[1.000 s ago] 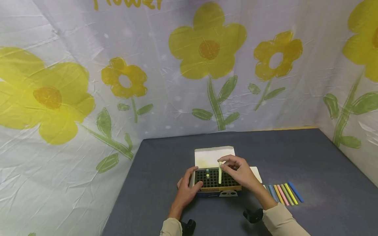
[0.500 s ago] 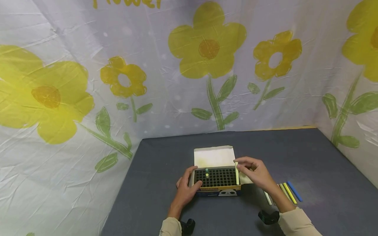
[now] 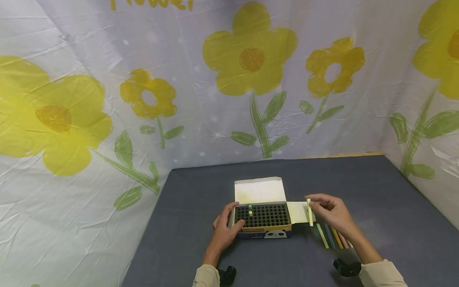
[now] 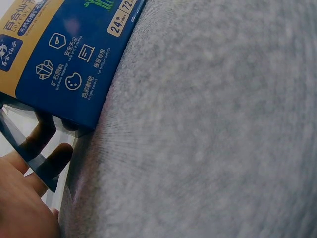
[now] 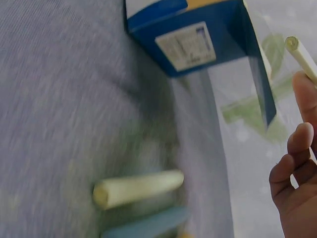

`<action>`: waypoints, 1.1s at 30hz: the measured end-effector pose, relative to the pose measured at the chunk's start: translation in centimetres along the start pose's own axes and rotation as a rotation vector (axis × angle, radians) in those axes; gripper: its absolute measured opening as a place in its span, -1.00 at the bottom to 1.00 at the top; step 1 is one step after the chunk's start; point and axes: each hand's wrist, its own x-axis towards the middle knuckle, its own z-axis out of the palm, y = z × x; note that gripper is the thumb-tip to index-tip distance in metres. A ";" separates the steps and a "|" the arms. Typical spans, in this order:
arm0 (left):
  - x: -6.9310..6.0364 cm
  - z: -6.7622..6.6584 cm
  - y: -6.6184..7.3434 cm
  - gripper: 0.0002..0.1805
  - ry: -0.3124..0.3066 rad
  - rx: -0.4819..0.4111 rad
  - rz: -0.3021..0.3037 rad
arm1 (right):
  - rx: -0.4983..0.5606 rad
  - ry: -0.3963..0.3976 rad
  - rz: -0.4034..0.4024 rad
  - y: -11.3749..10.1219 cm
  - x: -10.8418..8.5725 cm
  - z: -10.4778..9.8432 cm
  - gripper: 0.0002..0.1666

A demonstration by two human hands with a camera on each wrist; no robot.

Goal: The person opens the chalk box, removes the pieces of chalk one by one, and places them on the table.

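An open chalk box, blue and yellow with a panda face on its front, stands on the dark table. Its black holder has rows of holes, and a green and a pale yellow chalk stick up at its left. My left hand grips the box's left end, thumb at the front and fingers behind. Over the right side flap, my right hand pinches a pale yellow chalk stick upright between thumb and fingertips. That stick also shows in the right wrist view.
Several chalk sticks lie side by side right of the box, partly hidden under my right forearm; a pale one is leftmost, beside a blue one. The raised white lid stands behind the box. A flower-printed curtain hangs beyond the table.
My right hand has carried the pale yellow chalk rightward, from above the holder past its right edge to the side flap. The left hand stays on the box.
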 end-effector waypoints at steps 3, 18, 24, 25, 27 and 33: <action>0.0 0.0 0.0 -0.38 -0.003 0.001 -0.001 | -0.034 0.005 0.050 0.4 -0.5 -1.0 -0.64; -0.1 -0.3 0.1 -0.36 -0.003 -0.009 0.005 | -0.105 0.007 0.205 3.8 -2.8 -5.7 -0.50; -0.1 -0.2 -0.1 -0.36 0.004 -0.011 0.023 | -0.196 -0.008 0.274 4.7 -3.4 -7.2 -0.46; 0.0 -0.2 -0.2 -0.36 0.002 -0.014 0.027 | -0.210 -0.013 0.283 4.8 -3.5 -7.4 -0.46; 0.0 -0.2 -0.2 -0.36 0.000 -0.015 0.032 | -0.250 -0.023 0.292 5.1 -3.8 -7.8 -0.48; 0.0 -0.1 -0.2 -0.36 -0.012 -0.019 0.035 | -0.360 -0.045 0.297 5.8 -4.4 -8.9 -0.55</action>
